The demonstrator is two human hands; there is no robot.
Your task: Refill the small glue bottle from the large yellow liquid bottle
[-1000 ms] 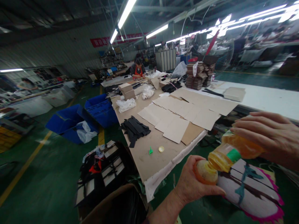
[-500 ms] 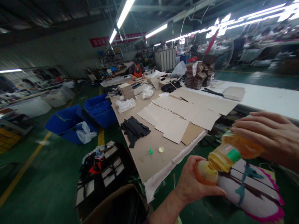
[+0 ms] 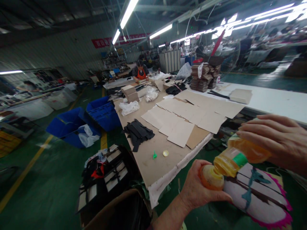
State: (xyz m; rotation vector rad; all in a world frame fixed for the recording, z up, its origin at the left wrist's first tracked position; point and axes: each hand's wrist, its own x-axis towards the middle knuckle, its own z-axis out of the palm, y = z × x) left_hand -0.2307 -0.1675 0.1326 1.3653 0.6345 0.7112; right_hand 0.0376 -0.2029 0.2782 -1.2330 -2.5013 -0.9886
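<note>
My left hand (image 3: 198,188) is closed round a small round bottle (image 3: 212,179) with amber liquid inside. Tipped over it is a larger clear plastic bottle (image 3: 251,150) of yellow-orange liquid, its mouth against the small bottle's opening. My right hand (image 3: 275,137) grips this larger bottle from above; part of the bottle is hidden under the fingers. A green nozzle cap (image 3: 154,155) and a round yellowish cap (image 3: 165,153) lie on the table near its front corner. Below the bottles is a padded seat cushion (image 3: 259,195) with a pink edge and teal ties.
The brown-covered table (image 3: 146,166) bears overlapping beige boards (image 3: 182,127) and black strips (image 3: 139,132). Blue bins (image 3: 72,126) stand at its left, near a box of bundled black pieces (image 3: 107,179). A co-worker in an orange apron (image 3: 141,74) works at the far end.
Both hands and both bottles hold nearly the same position. The co-worker at the far end has shifted slightly.
</note>
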